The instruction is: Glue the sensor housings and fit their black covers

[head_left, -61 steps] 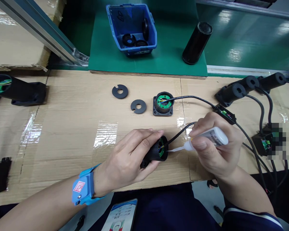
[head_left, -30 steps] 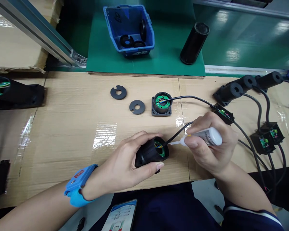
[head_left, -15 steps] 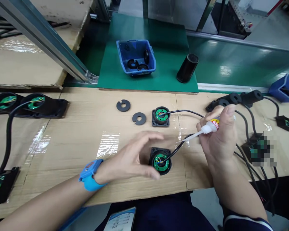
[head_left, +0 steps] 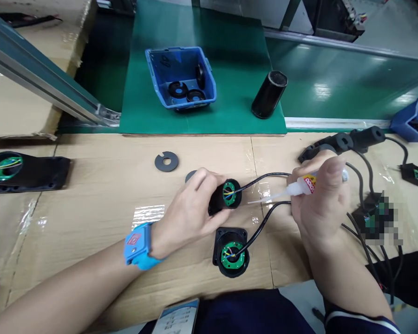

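Observation:
My left hand (head_left: 195,204), with a blue band at the wrist, grips a black round housing (head_left: 215,200) by its body. The housing is tilted so its green circuit board (head_left: 231,194) and thin coloured wires face right. In my right hand (head_left: 320,199) is a small white glue bottle (head_left: 302,186), its long thin nozzle pointing left, the tip just right of the held housing. A second black housing (head_left: 232,253) with a green board and black cable lies below, touched by neither hand. One grey slotted ring (head_left: 166,161) lies flat at the upper left; another (head_left: 190,175) is mostly behind my left hand.
On the green board (head_left: 230,118) stand a blue bin (head_left: 181,83) holding black rings and a black cylinder (head_left: 270,94). Black housings and cables (head_left: 341,141) lie on the right, near another blue bin (head_left: 413,121). A long black part (head_left: 28,171) sits at left.
My left hand has moved up from beside the lower housing and taken hold of the upper one, tilting it to the right. The glue bottle stays in my right hand. The view has shifted slightly.

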The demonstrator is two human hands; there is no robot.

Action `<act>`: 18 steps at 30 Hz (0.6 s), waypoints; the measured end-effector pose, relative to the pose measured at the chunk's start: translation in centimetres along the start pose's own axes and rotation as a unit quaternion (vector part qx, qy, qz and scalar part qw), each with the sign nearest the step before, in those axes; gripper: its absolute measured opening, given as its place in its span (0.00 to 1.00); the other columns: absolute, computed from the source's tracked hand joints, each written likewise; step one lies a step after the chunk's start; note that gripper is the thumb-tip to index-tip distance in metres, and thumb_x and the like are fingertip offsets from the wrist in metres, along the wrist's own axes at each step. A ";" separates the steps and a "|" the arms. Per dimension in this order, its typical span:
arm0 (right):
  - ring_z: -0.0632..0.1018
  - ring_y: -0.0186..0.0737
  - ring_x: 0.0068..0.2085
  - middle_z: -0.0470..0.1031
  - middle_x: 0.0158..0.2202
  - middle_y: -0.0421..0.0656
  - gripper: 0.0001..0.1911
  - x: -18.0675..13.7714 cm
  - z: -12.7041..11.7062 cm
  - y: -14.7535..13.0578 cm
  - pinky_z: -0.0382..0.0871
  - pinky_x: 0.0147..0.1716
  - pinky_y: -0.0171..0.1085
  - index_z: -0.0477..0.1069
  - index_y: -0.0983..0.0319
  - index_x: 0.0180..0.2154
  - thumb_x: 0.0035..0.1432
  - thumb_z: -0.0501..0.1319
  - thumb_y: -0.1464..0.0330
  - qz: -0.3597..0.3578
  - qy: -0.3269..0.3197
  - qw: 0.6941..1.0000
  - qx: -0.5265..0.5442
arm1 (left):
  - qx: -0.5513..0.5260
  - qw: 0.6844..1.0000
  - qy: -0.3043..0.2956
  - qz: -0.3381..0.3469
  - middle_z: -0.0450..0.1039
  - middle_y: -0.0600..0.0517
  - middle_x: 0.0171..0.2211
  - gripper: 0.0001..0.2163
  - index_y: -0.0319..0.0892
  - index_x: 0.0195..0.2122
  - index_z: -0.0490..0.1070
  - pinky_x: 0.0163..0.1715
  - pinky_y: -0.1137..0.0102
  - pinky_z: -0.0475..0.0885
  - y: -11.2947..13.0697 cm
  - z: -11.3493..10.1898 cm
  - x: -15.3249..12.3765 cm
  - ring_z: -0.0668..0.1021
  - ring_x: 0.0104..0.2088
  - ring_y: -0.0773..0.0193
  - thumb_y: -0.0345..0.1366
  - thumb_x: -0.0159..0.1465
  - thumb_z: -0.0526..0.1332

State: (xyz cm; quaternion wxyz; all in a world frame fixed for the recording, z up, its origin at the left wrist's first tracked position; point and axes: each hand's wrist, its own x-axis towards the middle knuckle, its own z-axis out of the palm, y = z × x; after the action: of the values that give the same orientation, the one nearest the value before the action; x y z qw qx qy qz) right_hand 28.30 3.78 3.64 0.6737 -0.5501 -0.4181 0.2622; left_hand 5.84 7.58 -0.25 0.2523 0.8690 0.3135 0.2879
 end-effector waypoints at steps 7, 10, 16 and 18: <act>0.66 0.34 0.19 0.68 0.20 0.37 0.20 -0.7 -0.1 0.0 0.53 0.16 0.39 0.70 0.56 0.27 0.64 0.65 0.50 -0.061 -0.081 0.993 -0.054 | 0.020 0.998 -0.007 0.054 0.72 0.41 0.51 0.22 0.39 0.59 0.63 0.52 0.58 0.78 1.2 -0.7 -0.6 0.77 0.52 0.52 0.30 0.64 0.64; 0.66 0.33 0.20 0.70 0.21 0.37 0.18 -0.9 0.0 -0.2 0.53 0.17 0.38 0.71 0.57 0.27 0.65 0.64 0.54 -0.079 -0.106 0.989 -0.060 | 0.020 0.998 -0.011 0.056 0.72 0.41 0.51 0.23 0.38 0.60 0.63 0.53 0.58 0.78 1.4 -0.8 -0.7 0.77 0.52 0.53 0.31 0.65 0.64; 0.66 0.33 0.23 0.68 0.23 0.37 0.20 -1.1 0.1 -0.9 0.55 0.19 0.37 0.69 0.57 0.26 0.64 0.65 0.53 -0.084 -0.129 0.982 -0.105 | 0.026 0.998 -0.009 0.053 0.73 0.42 0.51 0.21 0.40 0.59 0.64 0.51 0.58 0.78 1.5 -0.8 -0.8 0.78 0.51 0.53 0.32 0.65 0.65; 0.67 0.34 0.24 0.68 0.23 0.37 0.20 -1.1 0.1 -1.2 0.57 0.19 0.37 0.68 0.57 0.25 0.65 0.65 0.52 -0.079 -0.136 0.980 -0.120 | 0.028 0.998 -0.011 0.051 0.74 0.43 0.50 0.22 0.42 0.59 0.63 0.50 0.57 0.79 1.6 -0.9 -0.8 0.78 0.50 0.53 0.33 0.66 0.65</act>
State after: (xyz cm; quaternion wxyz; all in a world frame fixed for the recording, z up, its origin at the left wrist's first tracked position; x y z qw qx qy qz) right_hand 27.49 2.60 4.48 0.5579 -0.5519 -0.5761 0.2284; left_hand 5.41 6.20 1.07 0.2160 0.8937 0.2738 0.2823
